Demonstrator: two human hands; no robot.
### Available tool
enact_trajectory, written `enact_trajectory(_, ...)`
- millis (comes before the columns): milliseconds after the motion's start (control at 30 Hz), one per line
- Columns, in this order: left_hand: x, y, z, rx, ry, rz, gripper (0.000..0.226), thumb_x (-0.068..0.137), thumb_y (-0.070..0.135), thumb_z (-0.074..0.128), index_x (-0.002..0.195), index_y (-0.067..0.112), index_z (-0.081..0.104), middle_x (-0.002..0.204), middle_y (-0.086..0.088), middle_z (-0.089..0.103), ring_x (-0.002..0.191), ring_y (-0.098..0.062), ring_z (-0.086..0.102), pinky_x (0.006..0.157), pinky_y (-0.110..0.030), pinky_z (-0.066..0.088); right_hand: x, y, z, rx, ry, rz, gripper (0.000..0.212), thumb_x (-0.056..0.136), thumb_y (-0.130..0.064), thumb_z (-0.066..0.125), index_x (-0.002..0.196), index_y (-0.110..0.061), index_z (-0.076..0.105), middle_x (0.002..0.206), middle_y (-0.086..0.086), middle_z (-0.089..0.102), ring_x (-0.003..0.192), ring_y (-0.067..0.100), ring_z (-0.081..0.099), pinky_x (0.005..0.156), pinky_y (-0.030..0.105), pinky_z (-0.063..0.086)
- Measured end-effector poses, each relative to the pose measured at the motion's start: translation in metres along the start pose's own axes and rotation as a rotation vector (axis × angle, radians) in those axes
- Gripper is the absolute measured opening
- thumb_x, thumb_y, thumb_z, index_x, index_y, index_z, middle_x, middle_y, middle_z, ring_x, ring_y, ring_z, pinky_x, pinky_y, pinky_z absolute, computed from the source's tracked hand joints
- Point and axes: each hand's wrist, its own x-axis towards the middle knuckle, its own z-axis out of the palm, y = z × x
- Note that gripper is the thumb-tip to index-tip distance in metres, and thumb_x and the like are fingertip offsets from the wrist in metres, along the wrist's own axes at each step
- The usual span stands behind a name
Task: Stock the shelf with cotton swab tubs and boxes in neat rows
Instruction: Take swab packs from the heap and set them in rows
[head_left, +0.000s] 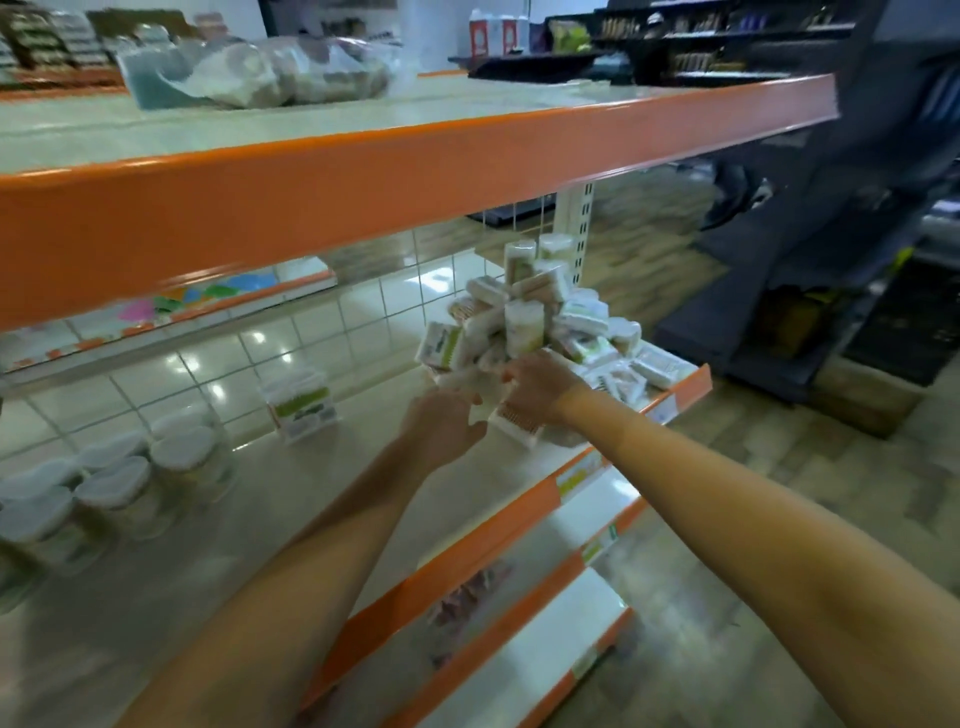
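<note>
Both hands reach into a loose pile of cotton swab boxes (540, 322) heaped at the right end of the shelf (260, 499), close to its orange front edge. The right hand (535, 387) lies on the pile's near side with its fingers curled into the packs; blur hides which pack it grips. The left hand (447, 428) sits just beside it at the pile's left foot, fingers bent toward the packs, and whether it holds one cannot be told. A single box (301, 405) stands alone mid-shelf, toward the back. Round tubs with white lids (130, 480) stand in rows at the shelf's left end. A clear plastic bag (260, 73) lies on the upper shelf (415, 171).
</note>
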Motion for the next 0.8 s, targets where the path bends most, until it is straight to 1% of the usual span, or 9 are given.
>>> enact_trajectory(200, 0.026, 0.021, -0.006, 0.03, 0.025, 0.063, 0.045, 0.092, 0.038, 0.053, 0.132, 0.018, 0.049, 0.133, -0.006, 0.053, 0.121, -0.025, 0.049, 0.094, -0.034, 0.042, 0.003, 0.028, -0.012, 0.041, 0.017, 0.03, 0.024, 0.093, -0.025, 0.049, 0.104, -0.005, 0.059, 0.117, 0.016, 0.057, 0.11, 0.032, 0.052, 0.092, 0.039, 0.043)
enact_trajectory(267, 0.034, 0.029, -0.008, 0.019, 0.039, 0.074, 0.043, 0.092, 0.036, 0.054, 0.13, 0.017, 0.051, 0.131, -0.006, 0.054, 0.117, -0.024, 0.052, 0.091, -0.035, 0.043, 0.003, 0.037, -0.014, 0.055, 0.014, 0.036, 0.026, 0.094, -0.03, 0.05, 0.103, -0.007, 0.059, 0.117, 0.014, 0.057, 0.11, 0.03, 0.052, 0.09, 0.037, 0.043)
enact_trajectory(367, 0.045, 0.037, -0.007, -0.026, 0.047, 0.068, 0.045, 0.089, 0.03, 0.058, 0.131, 0.017, 0.048, 0.13, -0.006, 0.052, 0.113, -0.025, 0.054, 0.085, -0.037, 0.047, 0.001, 0.05, -0.015, 0.053, 0.005, 0.042, 0.033, 0.092, -0.037, 0.053, 0.111, -0.01, 0.057, 0.12, 0.011, 0.056, 0.113, 0.028, 0.05, 0.091, 0.037, 0.043)
enact_trajectory(433, 0.054, 0.042, -0.003, -0.044, 0.034, 0.058, 0.053, 0.086, 0.029, 0.062, 0.135, 0.018, 0.042, 0.132, -0.005, 0.05, 0.114, -0.025, 0.052, 0.086, -0.04, 0.049, 0.0, 0.059, -0.017, 0.052, 0.003, 0.042, 0.035, 0.093, -0.035, 0.053, 0.117, -0.01, 0.055, 0.125, 0.01, 0.053, 0.117, 0.028, 0.048, 0.095, 0.037, 0.042)
enact_trajectory(500, 0.064, 0.046, 0.001, -0.032, -0.001, 0.053, 0.055, 0.086, 0.028, 0.062, 0.135, 0.018, 0.039, 0.134, -0.007, 0.047, 0.119, -0.025, 0.047, 0.092, -0.043, 0.047, -0.001, 0.067, -0.02, 0.059, 0.014, 0.025, 0.031, 0.093, -0.03, 0.051, 0.116, -0.009, 0.056, 0.127, 0.01, 0.053, 0.118, 0.028, 0.048, 0.095, 0.034, 0.04)
enact_trajectory(600, 0.077, 0.051, 0.007, 0.003, -0.057, 0.083, 0.057, 0.088, 0.021, 0.058, 0.139, 0.017, 0.033, 0.139, -0.009, 0.042, 0.129, -0.028, 0.039, 0.102, -0.043, 0.039, -0.004, 0.08, -0.022, 0.05, 0.024, 0.035, 0.009, 0.093, -0.02, 0.046, 0.09, -0.016, 0.054, 0.114, 0.009, 0.053, 0.115, 0.027, 0.048, 0.082, 0.028, 0.035)
enact_trajectory(667, 0.082, 0.052, 0.011, 0.014, -0.069, 0.098, 0.062, 0.087, 0.019, 0.057, 0.143, 0.02, 0.03, 0.142, -0.008, 0.039, 0.132, -0.029, 0.036, 0.106, -0.044, 0.034, -0.006, 0.089, -0.022, 0.056, 0.024, 0.024, 0.007, 0.094, -0.021, 0.046, 0.097, -0.018, 0.051, 0.119, 0.008, 0.053, 0.116, 0.025, 0.047, 0.085, 0.026, 0.032)
enact_trajectory(733, 0.087, 0.055, 0.013, 0.031, -0.076, 0.131, 0.063, 0.088, 0.02, 0.055, 0.144, 0.021, 0.026, 0.146, -0.008, 0.034, 0.134, -0.029, 0.034, 0.11, -0.043, 0.028, -0.007, 0.098, -0.022, 0.053, 0.015, -0.002, 0.025, 0.097, -0.028, 0.045, 0.113, -0.011, 0.054, 0.123, 0.008, 0.053, 0.119, 0.024, 0.045, 0.095, 0.028, 0.032)
enact_trajectory(800, 0.09, 0.058, 0.015, 0.049, -0.067, 0.166, 0.062, 0.09, 0.02, 0.053, 0.145, 0.022, 0.024, 0.149, -0.008, 0.03, 0.135, -0.029, 0.033, 0.111, -0.042, 0.023, -0.007, 0.107, -0.022, 0.042, -0.001, 0.011, 0.032, 0.097, -0.034, 0.045, 0.115, -0.01, 0.056, 0.125, 0.007, 0.052, 0.12, 0.025, 0.043, 0.102, 0.034, 0.034)
